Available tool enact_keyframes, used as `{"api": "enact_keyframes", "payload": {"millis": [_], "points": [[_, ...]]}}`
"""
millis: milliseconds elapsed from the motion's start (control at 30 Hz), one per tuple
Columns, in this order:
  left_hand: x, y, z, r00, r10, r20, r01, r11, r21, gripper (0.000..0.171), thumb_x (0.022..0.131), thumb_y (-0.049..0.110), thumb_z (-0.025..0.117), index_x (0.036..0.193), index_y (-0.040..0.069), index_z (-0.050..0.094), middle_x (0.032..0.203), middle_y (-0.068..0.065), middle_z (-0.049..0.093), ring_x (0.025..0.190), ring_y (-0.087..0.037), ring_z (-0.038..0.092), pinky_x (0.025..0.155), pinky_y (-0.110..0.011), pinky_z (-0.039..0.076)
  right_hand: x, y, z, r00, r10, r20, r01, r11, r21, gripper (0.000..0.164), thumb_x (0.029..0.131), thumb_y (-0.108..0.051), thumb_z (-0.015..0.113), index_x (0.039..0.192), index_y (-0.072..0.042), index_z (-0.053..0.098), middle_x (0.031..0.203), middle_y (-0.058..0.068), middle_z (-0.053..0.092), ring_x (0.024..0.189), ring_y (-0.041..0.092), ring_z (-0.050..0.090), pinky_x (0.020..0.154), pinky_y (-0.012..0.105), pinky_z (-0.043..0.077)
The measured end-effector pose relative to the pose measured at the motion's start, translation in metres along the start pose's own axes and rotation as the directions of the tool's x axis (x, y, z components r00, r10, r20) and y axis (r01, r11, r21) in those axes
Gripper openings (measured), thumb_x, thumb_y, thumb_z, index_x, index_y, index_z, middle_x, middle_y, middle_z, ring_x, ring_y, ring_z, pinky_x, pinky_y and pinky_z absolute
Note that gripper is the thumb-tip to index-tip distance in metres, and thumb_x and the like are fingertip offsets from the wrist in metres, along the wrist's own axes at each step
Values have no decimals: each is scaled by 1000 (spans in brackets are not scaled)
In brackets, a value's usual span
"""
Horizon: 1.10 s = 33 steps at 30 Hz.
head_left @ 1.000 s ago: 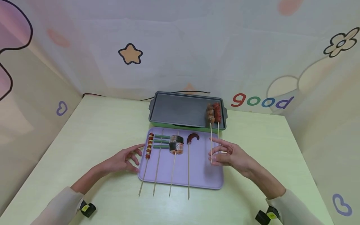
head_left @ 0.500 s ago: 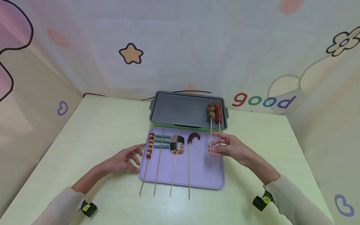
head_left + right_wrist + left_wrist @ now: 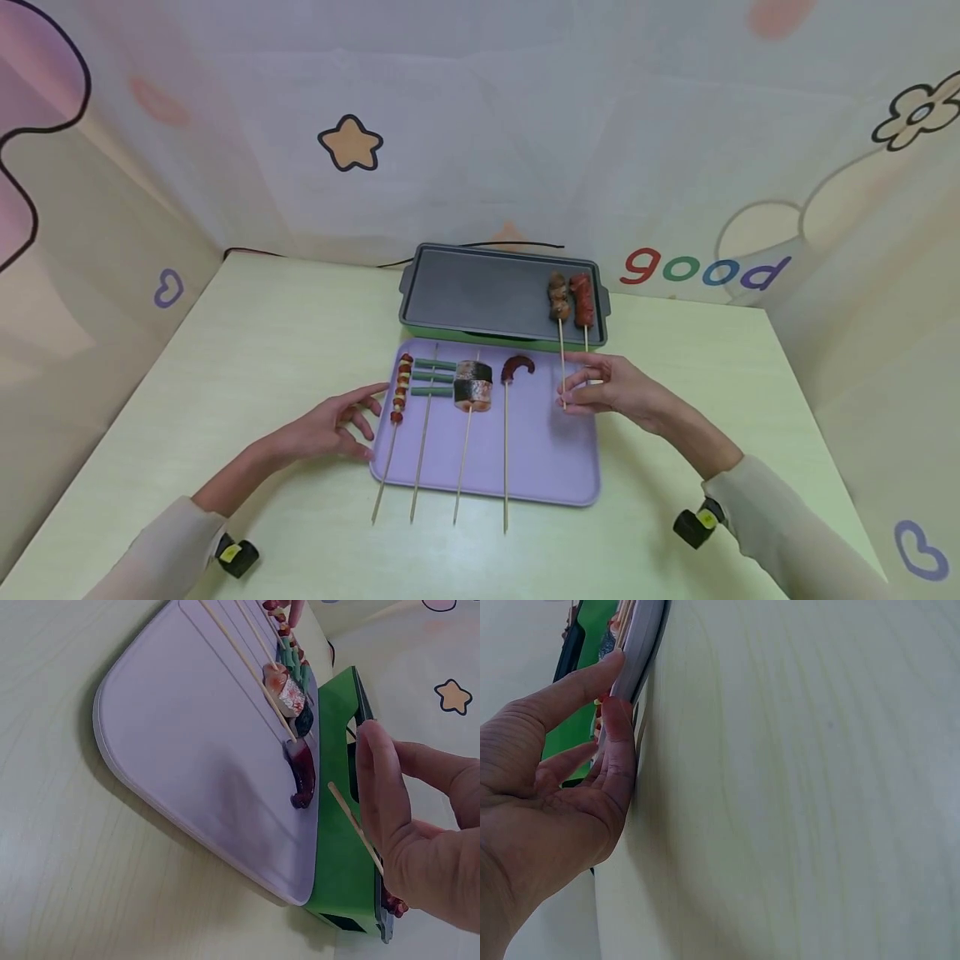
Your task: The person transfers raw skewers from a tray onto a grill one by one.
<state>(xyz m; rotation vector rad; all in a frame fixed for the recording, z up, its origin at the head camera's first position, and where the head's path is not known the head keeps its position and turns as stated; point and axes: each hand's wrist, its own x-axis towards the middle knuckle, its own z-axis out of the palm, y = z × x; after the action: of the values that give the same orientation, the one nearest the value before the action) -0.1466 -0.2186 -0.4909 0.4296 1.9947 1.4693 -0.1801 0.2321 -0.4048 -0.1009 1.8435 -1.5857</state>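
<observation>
My right hand (image 3: pixel 611 385) pinches the thin wooden stick of a brown meat skewer (image 3: pixel 558 297); its meat is over the right part of the dark griddle plate (image 3: pixel 480 287). Just right of that meat lies a red sausage skewer (image 3: pixel 582 300), apart from it. In the right wrist view the fingers hide the pinched stick. My left hand (image 3: pixel 330 427) touches the left rim of the lilac tray (image 3: pixel 551 479) with loosely bent fingers, near a red-and-yellow bead-like skewer (image 3: pixel 401 387). In the left wrist view the thumb and index finger (image 3: pixel 581 686) meet the tray's edge.
On the tray also lie a skewer of green stalks (image 3: pixel 431 377), a black-and-white roll skewer (image 3: pixel 472 386) and a curled dark red tentacle-like skewer (image 3: pixel 516 367). Their sticks overhang the front rim. The griddle's green base (image 3: pixel 341 855) stands directly behind the tray, before a printed cloth backdrop (image 3: pixel 480 150).
My right hand has moved forward with the meat skewer, then slightly left at its meat end, widening the gap to the sausage. The left hand has stayed at the tray rim.
</observation>
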Motion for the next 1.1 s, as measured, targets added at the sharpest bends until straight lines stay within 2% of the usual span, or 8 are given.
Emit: {"api": "enact_keyframes", "payload": {"millis": [167, 367, 467, 667, 967, 1100], "points": [[0, 1, 0, 1000, -3, -7, 3, 1000, 10, 95, 85, 2, 80, 162, 5, 24, 136, -25, 42, 103, -23, 59, 78, -21, 57, 0, -3, 1, 1000, 8, 6, -8, 1000, -5, 78, 96, 7, 62, 158, 10, 16, 101, 3, 73, 93, 12, 76, 86, 32, 61], [1, 0, -1, 1000, -6, -12, 6, 1000, 15, 95, 84, 2, 80, 161, 4, 24, 136, -25, 42, 102, -23, 60, 79, -21, 57, -2, -2, 1, 1000, 4, 29, -3, 1000, -23, 78, 97, 2, 64, 159, 9, 18, 117, 17, 73, 98, 14, 76, 92, 38, 59], [2, 0, 0, 1000, -3, -11, 3, 1000, 10, 95, 84, 1, 80, 161, 4, 24, 136, -26, 43, 101, -22, 60, 78, -21, 57, -4, -1, 0, 999, 6, 44, -4, 998, -57, 77, 97, -1, 65, 159, 6, 19, 127, 24, 68, 103, 17, 75, 95, 40, 57], [1, 0, 0, 1000, -6, -4, 6, 1000, -3, 95, 85, 0, 79, 161, 3, 24, 137, -26, 42, 102, -22, 59, 78, -21, 57, -19, 2, -1, 998, 9, 65, 2, 987, -158, 74, 99, -11, 65, 160, 0, 25, 138, 27, 61, 116, 28, 71, 98, 38, 57], [-1, 2, 1, 1000, -2, -6, 2, 1000, 5, 94, 85, 1, 79, 161, 3, 24, 137, -26, 42, 102, -22, 59, 79, -21, 57, -46, 17, 2, 992, -17, 124, 36, 988, -153, 69, 99, -14, 65, 157, 3, 31, 141, 32, 56, 115, 16, 70, 99, 38, 57], [-1, 2, 1, 1000, -1, -7, 1, 1000, 6, 94, 85, 1, 79, 161, 4, 24, 137, -26, 42, 103, -23, 59, 79, -21, 57, -55, 25, 5, 990, -29, 142, 47, 991, -128, 68, 98, -12, 66, 155, 5, 33, 135, 27, 61, 113, 14, 70, 97, 39, 58]]}}
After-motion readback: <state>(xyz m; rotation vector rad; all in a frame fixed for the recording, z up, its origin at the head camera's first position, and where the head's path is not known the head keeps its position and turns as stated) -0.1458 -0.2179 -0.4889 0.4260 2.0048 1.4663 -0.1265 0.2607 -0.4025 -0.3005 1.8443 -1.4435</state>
